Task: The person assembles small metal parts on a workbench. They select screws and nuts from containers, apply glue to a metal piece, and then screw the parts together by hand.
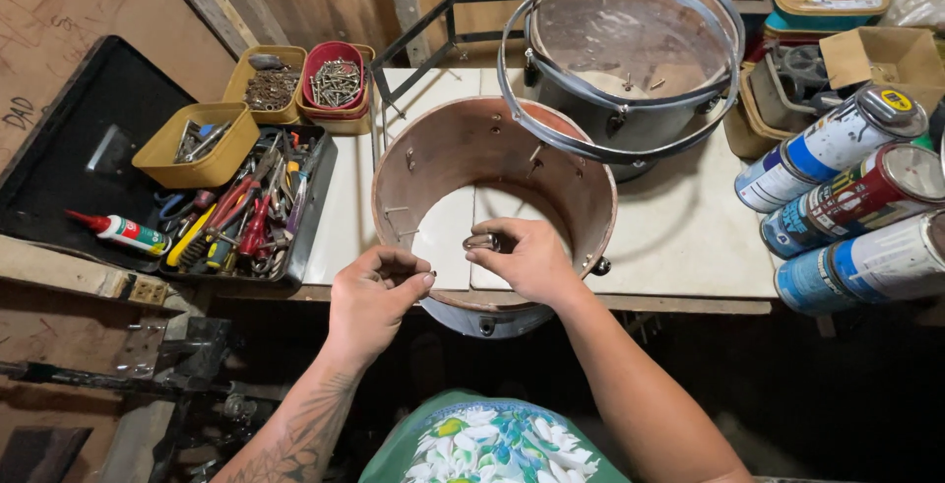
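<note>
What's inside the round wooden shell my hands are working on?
Inside the wooden shell, bare white tabletop shows through the open bottom, and small screws poke through the wall. The right hand covers part of the near wall.

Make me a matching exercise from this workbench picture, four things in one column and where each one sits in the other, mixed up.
Things:
1. red bowl of screws
2. paint cans
3. glue tube
4. open drum shell

Places:
A. lying stacked at the right edge
B. on the black tray at far left
C. in front of both hands, on the white table
D. nested in a yellow tub behind the tool tray

Pairs: 1-D, 2-A, 3-B, 4-C
</note>
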